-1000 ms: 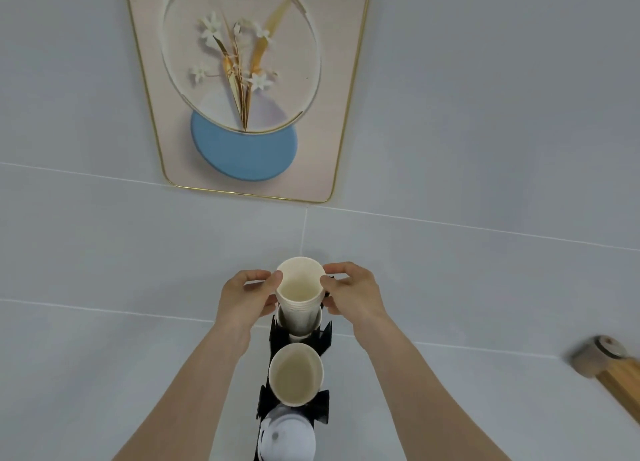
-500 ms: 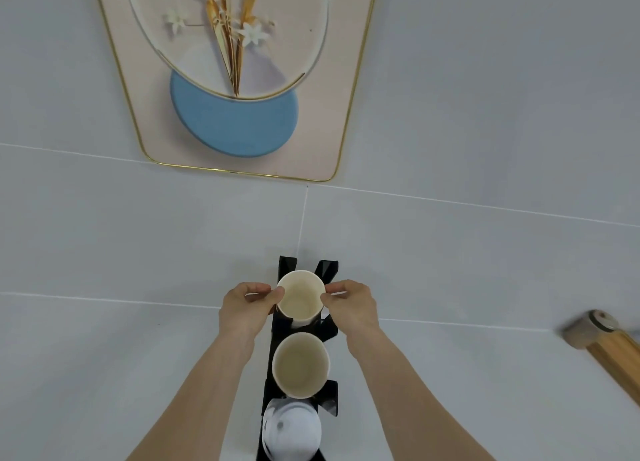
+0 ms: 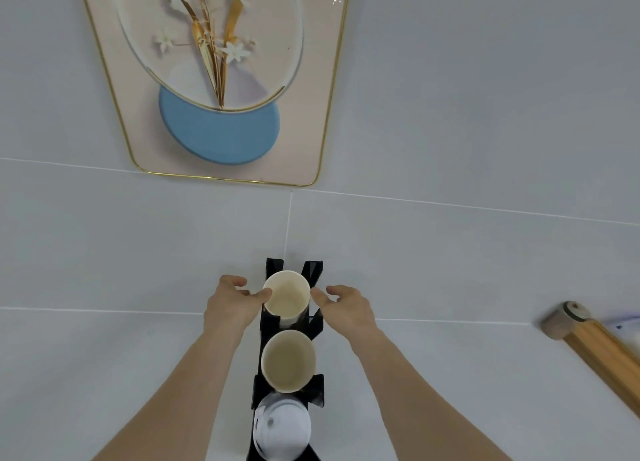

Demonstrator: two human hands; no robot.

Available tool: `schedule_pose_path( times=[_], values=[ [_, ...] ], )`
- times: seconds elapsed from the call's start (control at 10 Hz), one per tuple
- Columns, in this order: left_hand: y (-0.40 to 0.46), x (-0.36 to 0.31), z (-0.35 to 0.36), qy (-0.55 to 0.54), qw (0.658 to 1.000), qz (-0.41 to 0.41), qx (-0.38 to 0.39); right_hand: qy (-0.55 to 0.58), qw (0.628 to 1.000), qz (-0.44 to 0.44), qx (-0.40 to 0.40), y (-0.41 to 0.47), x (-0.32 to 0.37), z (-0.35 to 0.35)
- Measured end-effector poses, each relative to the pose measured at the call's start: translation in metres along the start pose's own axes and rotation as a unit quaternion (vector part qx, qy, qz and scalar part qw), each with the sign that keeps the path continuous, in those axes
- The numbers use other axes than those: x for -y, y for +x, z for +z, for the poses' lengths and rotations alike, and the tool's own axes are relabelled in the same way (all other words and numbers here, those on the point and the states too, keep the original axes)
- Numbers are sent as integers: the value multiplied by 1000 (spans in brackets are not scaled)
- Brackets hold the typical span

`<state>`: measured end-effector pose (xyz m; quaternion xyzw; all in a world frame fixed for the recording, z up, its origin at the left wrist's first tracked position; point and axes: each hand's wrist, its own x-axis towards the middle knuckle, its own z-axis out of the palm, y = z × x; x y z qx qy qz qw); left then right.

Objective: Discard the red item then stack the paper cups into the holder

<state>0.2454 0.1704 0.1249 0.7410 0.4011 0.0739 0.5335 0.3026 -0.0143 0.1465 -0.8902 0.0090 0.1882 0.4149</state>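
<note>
A black wall-mounted cup holder (image 3: 313, 272) runs down the wall in front of me. A cream paper cup (image 3: 286, 296) sits in its top slot, sunk low between the black prongs. A second cream paper cup (image 3: 288, 360) fills the slot below, and a stack of white lids (image 3: 282, 427) sits in the lowest slot. My left hand (image 3: 233, 299) touches the top cup's left rim with thumb and fingertip. My right hand (image 3: 341, 303) hovers just right of that cup, fingers apart and off it. No red item is in view.
A framed floral picture (image 3: 221, 79) with a gold edge hangs on the white tiled wall above the holder. A wooden rail with a round end cap (image 3: 568, 318) slants down at the right edge.
The top cup has gone down into the holder's top slot. My right hand has let go and drawn slightly away; my left hand has loosened to a light touch.
</note>
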Motion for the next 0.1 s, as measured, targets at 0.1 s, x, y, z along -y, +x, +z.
schedule_pose_path(
  times=[0.1],
  values=[
    [-16, -7, -4, 133, 987, 74, -50, -100, 994, -32, -8, -9, -6, -19]
  ],
)
